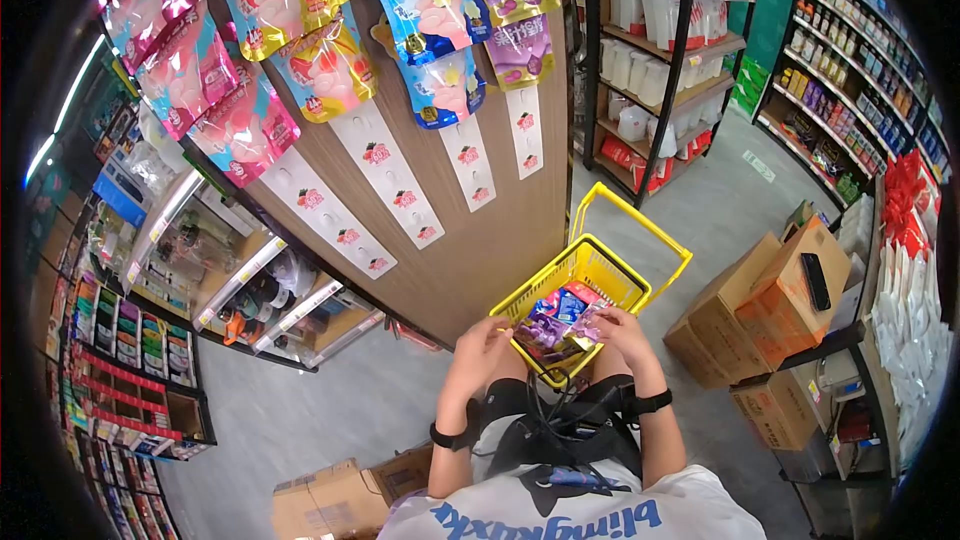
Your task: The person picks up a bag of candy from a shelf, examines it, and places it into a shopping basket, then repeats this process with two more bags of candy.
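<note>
A yellow shopping basket [612, 262] stands between the person's legs, its long handle tipped away. Inside lie several candy bags in purple, blue and pink, including a blue one [566, 306]. My left hand [485, 345] is at the basket's left rim, with its fingers apart and nothing visible in them. Over the right side of the basket, my right hand [624, 334] has its fingers bent around the edge of a purple candy bag [545, 331]; the fingertips are partly hidden. Black cords hang in front of the shirt, near the basket.
A brown display panel [480, 250] rises ahead, with candy bags [325, 70] hanging above white strips. Cardboard boxes [722, 325] are stacked to the right, and another box [330, 500] sits behind at left. A black-framed shelf rack [690, 70] holds plastic containers.
</note>
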### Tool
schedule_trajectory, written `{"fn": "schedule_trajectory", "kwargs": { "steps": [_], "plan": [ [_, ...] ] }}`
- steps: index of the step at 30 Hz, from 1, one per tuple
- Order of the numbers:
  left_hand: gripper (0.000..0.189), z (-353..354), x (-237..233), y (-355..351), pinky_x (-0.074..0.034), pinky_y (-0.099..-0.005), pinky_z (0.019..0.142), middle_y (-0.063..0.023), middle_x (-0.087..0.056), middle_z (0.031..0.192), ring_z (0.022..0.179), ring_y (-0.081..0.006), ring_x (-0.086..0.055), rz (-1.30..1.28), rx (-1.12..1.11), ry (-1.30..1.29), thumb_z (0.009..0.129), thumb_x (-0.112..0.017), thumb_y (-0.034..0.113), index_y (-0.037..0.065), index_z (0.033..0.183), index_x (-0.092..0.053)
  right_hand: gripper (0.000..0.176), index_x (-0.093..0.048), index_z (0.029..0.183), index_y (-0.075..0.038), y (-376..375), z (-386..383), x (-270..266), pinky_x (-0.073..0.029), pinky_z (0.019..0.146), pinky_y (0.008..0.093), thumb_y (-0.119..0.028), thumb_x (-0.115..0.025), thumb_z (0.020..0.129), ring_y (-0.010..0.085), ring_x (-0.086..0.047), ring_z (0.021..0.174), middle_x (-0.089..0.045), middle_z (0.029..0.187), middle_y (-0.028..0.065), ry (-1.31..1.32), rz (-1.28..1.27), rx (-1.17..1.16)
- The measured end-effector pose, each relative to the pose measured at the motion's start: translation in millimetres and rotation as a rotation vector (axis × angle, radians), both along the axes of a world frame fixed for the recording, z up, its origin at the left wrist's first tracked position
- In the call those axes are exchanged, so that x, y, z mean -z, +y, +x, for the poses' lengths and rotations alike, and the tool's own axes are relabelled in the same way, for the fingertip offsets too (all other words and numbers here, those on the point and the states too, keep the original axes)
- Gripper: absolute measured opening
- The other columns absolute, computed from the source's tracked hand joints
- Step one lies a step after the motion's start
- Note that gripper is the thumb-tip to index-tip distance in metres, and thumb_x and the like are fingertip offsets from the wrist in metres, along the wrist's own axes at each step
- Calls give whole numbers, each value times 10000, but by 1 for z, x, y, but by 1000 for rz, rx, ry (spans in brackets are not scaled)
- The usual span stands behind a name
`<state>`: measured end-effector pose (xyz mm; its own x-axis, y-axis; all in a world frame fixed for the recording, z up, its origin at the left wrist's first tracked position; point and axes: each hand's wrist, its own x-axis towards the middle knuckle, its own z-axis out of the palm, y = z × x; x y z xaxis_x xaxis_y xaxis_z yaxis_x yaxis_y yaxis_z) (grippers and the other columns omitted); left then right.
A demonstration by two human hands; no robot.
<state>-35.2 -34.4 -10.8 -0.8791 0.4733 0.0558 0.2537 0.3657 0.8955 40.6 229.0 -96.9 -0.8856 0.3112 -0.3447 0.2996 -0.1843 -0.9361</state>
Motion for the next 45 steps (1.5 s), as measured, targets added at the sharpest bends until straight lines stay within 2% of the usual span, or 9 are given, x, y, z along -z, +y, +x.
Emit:
{"fn": "schedule_trajectory", "kwargs": {
  "steps": [6, 10, 17, 23, 26, 33, 36, 39, 45],
  "plan": [
    [282, -15, -33, -1, -486, -302, 808, -132, -635, 1011, 938, -185, -614, 109, -3, 1, 871, -577, 131, 6, 1122, -547, 228, -606, 963, -4, 0, -19, -39, -464, 606, 250, -204, -599, 854, 98, -562, 697, -613, 813, 32, 120, 27, -119],
    [359, -47, -64, 0, -469, -303, 833, -123, -608, 1076, 985, -184, -592, 165, -21, 97, 865, -584, 138, 24, 1194, -495, 251, -604, 988, 1, -3, -59, -127, -450, 656, 237, -217, -583, 864, 86, -554, 747, -613, 859, 32, 356, 361, -290],
    [504, -121, -90, 0, -476, -291, 772, -150, -539, 1171, 929, -205, -596, 256, -202, 88, 849, -607, 191, 48, 1285, -400, 345, -495, 1144, -29, -20, -135, -227, -485, 741, 264, -230, -578, 877, 116, -561, 800, -573, 996, 80, 397, -20, -355],
    [652, -138, -134, 28, -504, -303, 758, -188, -471, 1225, 966, -210, -570, 311, -182, 147, 864, -576, 130, 43, 1380, -187, 648, -228, 1359, -29, -45, -197, -239, -494, 794, 330, -211, -592, 855, 251, -554, 911, -468, 1170, 165, 387, 103, -275],
    [704, -146, -152, 42, -510, -337, 799, -194, -467, 1211, 993, -234, -566, 380, -218, 119, 857, -571, 95, 37, 1391, -117, 715, -128, 1397, -34, -55, -213, -251, -488, 825, 374, -181, -572, 857, 315, -525, 986, -423, 1226, 185, 429, -42, -186],
    [748, -161, -178, 43, -475, -400, 903, -194, -455, 1193, 1042, -284, -547, 806, -14, -193, 846, -565, 40, -23, 1380, -45, 704, -206, 1362, 3, -62, -218, -269, -520, 736, 356, -170, -603, 807, 274, -569, 864, -468, 1147, 214, 522, -187, -172],
    [743, -155, -183, 44, -475, -375, 890, -165, -498, 1123, 985, -260, -566, 892, -104, -281, 857, -565, 47, 7, 1387, -47, 662, -244, 1335, 11, -57, -221, -266, -517, 698, 342, -144, -609, 805, 234, -582, 762, -522, 1032, 188, 588, -279, -112],
    [575, -151, -187, 45, -483, -324, 813, -96, -546, 980, 855, -177, -570, 975, -137, -371, 868, -589, 104, 31, 1328, -252, 565, -310, 1280, 29, -56, -222, -259, -507, 645, 321, -118, -598, 816, 197, -580, 701, -562, 896, 145, 645, -365, 52],
    [150, -166, -185, 47, -453, -266, 704, -10, -535, 813, 687, -76, -492, 964, 2, -353, 895, -580, 195, 78, 966, -518, 290, -486, 1045, 30, -53, -214, -265, -483, 610, 280, -147, -597, 844, 144, -571, 680, -573, 759, 73, 633, -362, -8]
  ]
}}
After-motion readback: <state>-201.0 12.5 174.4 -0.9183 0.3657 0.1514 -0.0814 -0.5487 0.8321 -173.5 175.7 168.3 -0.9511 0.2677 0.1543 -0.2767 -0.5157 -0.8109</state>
